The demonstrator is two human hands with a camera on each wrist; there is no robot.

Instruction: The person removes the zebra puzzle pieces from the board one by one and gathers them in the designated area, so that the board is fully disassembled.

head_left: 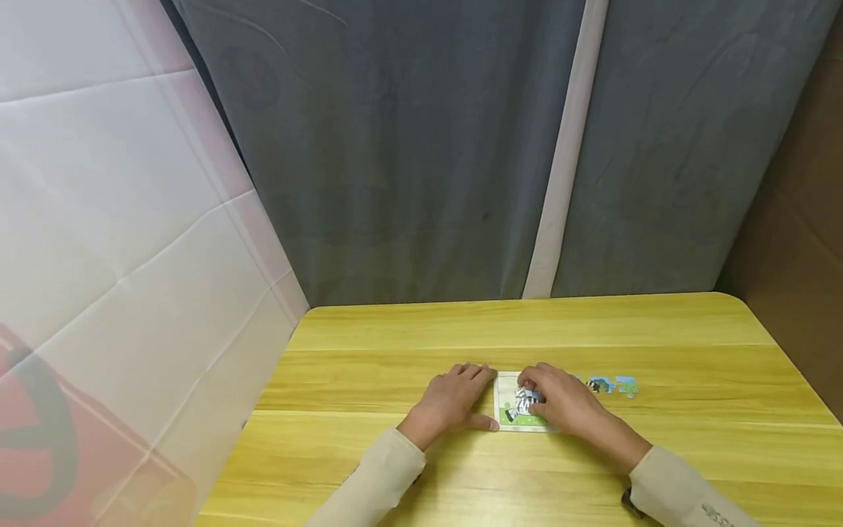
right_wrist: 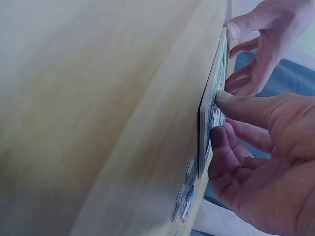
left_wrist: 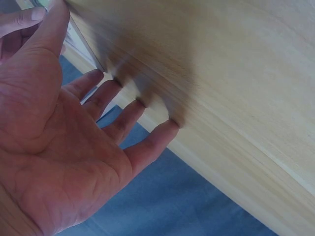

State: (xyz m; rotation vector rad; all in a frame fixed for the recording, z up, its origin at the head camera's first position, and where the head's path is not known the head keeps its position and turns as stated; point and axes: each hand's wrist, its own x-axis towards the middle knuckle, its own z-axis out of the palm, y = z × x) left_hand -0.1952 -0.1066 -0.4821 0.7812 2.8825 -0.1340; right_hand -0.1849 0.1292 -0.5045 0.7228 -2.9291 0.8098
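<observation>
A small jigsaw board [head_left: 527, 429] with a pale rim lies on the table, showing a zebra [head_left: 525, 402] over green ground. At its left edge my left hand [head_left: 451, 399] steadies it, thumb and fingers spread along the rim. In the left wrist view those fingers [left_wrist: 150, 145] are nearly straight, their tips on the tabletop. My right hand [head_left: 561, 399] covers the board's right part. Its thumb and curled fingertips pinch a puzzle piece [head_left: 533, 393] against the picture; most of the piece is hidden. In the right wrist view the thumb [right_wrist: 246, 108] presses at the board's face.
Loose puzzle pieces [head_left: 601, 384] lie in a row just right of the board, with a blue and green piece [head_left: 627, 386] at the end. The wooden table [head_left: 369, 380] reaches back to a grey curtain [head_left: 395, 183]. A white printed sheet [head_left: 132, 183] hangs at the left.
</observation>
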